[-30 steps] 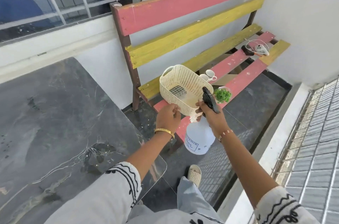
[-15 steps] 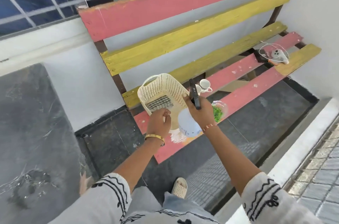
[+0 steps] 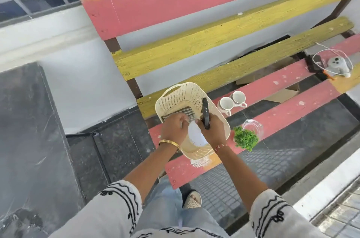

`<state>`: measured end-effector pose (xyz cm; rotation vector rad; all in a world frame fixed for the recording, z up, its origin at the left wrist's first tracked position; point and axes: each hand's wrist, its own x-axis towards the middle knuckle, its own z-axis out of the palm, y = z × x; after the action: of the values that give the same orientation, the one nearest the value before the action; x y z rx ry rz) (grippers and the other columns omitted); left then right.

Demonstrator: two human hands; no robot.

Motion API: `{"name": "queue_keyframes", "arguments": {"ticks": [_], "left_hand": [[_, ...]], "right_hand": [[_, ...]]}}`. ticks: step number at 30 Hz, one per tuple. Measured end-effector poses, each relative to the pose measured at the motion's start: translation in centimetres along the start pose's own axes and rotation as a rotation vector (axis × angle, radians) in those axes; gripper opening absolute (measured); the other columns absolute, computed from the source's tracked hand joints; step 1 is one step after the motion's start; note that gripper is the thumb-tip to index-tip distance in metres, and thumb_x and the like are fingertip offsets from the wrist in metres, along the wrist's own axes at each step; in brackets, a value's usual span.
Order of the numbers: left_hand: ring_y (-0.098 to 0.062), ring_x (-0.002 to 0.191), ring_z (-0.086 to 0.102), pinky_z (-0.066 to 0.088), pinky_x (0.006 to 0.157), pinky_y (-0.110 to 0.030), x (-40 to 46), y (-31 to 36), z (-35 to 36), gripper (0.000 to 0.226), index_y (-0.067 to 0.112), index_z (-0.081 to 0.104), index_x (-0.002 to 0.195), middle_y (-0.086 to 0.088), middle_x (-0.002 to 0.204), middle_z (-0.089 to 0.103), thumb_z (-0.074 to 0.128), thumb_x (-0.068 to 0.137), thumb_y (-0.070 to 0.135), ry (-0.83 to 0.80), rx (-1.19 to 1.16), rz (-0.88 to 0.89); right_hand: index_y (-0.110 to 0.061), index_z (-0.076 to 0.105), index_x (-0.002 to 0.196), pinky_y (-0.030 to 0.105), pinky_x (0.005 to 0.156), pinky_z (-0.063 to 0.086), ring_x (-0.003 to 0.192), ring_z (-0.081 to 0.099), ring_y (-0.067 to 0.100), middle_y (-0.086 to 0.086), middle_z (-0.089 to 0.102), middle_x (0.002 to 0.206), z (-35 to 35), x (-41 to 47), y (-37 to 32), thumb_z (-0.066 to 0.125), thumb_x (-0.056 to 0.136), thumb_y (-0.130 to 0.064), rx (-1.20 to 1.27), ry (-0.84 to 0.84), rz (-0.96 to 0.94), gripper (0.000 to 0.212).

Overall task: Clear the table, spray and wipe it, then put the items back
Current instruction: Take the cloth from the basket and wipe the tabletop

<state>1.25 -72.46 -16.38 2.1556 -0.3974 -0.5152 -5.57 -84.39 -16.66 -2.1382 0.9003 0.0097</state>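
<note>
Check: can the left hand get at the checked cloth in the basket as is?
Probably yes. The left hand is already inside the basket at the checked cloth; the spray bottle in the right hand sits beside it, not over it.

- Bright, even daylight fills the scene; shadows are soft and faint.
- The white wall on the left looks washed out.
- The dark table at near left is smeared by motion blur.
- Straight bench slats bow toward the edges, a wide-angle effect.
</note>
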Motion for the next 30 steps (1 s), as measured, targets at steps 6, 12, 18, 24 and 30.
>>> {"name": "queue_keyframes", "arguments": {"ticks": [6, 12, 18, 24, 30], "left_hand": [[-0.018, 0.082, 0.057, 0.047, 0.077, -0.031, 2.4, -2.6, 0.1, 0.015, 0.007, 0.062, 0.084, -0.007, 0.086, 0.064, 0.047, 0.085, 0.012, -0.025, 0.014, -0.059], [-0.01, 0.082, 0.052, 0.042, 0.072, -0.019, 3.1, -3.8, 1.0, 0.014, 0.009, 0.061, 0.088, 0.002, 0.086, 0.057, 0.048, 0.084, 0.01, -0.025, -0.037, -0.107], [-0.014, 0.077, 0.048, 0.04, 0.07, -0.024, 3.3, -4.0, 1.8, 0.011, 0.014, 0.053, 0.079, -0.003, 0.08, 0.052, 0.046, 0.084, 0.006, -0.019, -0.047, -0.126], [-0.01, 0.082, 0.053, 0.042, 0.073, -0.019, 4.1, -2.6, 2.2, 0.017, 0.005, 0.063, 0.092, 0.001, 0.086, 0.059, 0.047, 0.087, 0.009, -0.031, -0.056, -0.166], [-0.015, 0.094, 0.06, 0.04, 0.073, -0.015, 5.7, -2.8, 3.2, 0.019, 0.01, 0.064, 0.097, -0.006, 0.103, 0.067, 0.047, 0.086, 0.009, 0.024, -0.047, -0.212]], "right_hand": [[-0.003, 0.057, 0.093, 0.022, 0.06, 0.027, 0.074, 0.052, 0.027, 0.016, 0.056, 0.09, 4.1, 1.4, 2.3, 0.06, 0.088, -0.019, -0.043, -0.159, 0.036, 0.017], [-0.008, 0.057, 0.095, 0.015, 0.056, 0.03, 0.066, 0.047, 0.013, 0.005, 0.054, 0.087, 5.0, 0.9, 3.7, 0.057, 0.089, -0.009, 0.006, -0.244, 0.044, 0.006], [-0.006, 0.057, 0.11, 0.022, 0.071, 0.038, 0.085, 0.055, 0.02, 0.008, 0.058, 0.1, 3.9, 0.8, 4.3, 0.058, 0.081, 0.0, -0.032, -0.373, 0.063, 0.03], [-0.008, 0.059, 0.119, 0.028, 0.073, 0.045, 0.091, 0.056, 0.021, 0.01, 0.062, 0.112, 0.6, 3.0, 3.7, 0.055, 0.078, 0.007, 0.027, -0.751, 0.258, 0.043], [0.006, 0.065, 0.099, 0.028, 0.078, 0.044, 0.096, 0.057, 0.024, 0.013, 0.063, 0.101, 1.0, 8.7, 3.0, 0.051, 0.09, -0.005, 0.012, -0.359, 0.288, 0.02]]}}
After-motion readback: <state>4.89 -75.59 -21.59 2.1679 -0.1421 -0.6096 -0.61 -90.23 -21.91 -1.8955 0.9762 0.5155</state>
